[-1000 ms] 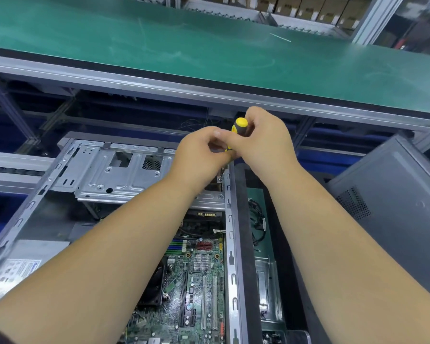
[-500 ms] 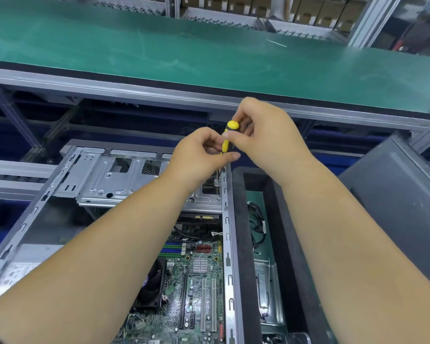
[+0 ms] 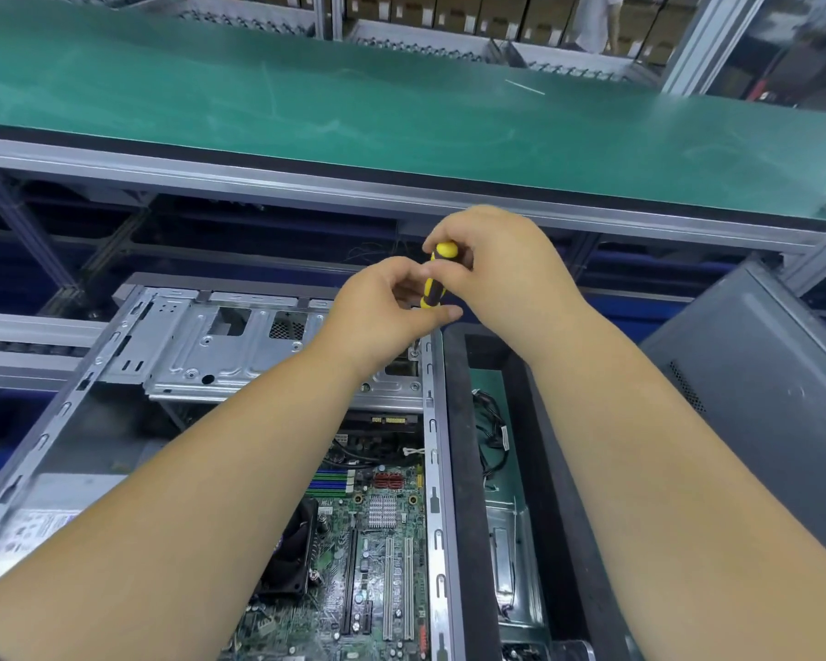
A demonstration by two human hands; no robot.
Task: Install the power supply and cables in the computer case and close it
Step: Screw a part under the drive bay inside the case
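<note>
An open computer case (image 3: 432,450) lies on its side, its green motherboard (image 3: 382,541) exposed. A silver drive cage (image 3: 220,345) spans the case's far end. A yellow and black screwdriver (image 3: 434,286) stands upright over the cage's right corner by the case rail. My right hand (image 3: 506,274) grips its handle from the top. My left hand (image 3: 382,307) pinches the lower handle with thumb and fingers. The screwdriver's tip is hidden behind my left hand. The power supply (image 3: 44,517) shows as a grey labelled box at the case's lower left.
A black tray (image 3: 463,469) with a black cable (image 3: 492,436) and metal parts sits right of the case. A grey case side panel (image 3: 759,398) leans at the far right. A green conveyor table (image 3: 401,112) runs across the back above a metal frame.
The screwdriver stays at the same corner of the cage. Both hands have shifted slightly on the handle, my right hand's fingers regripping the top.
</note>
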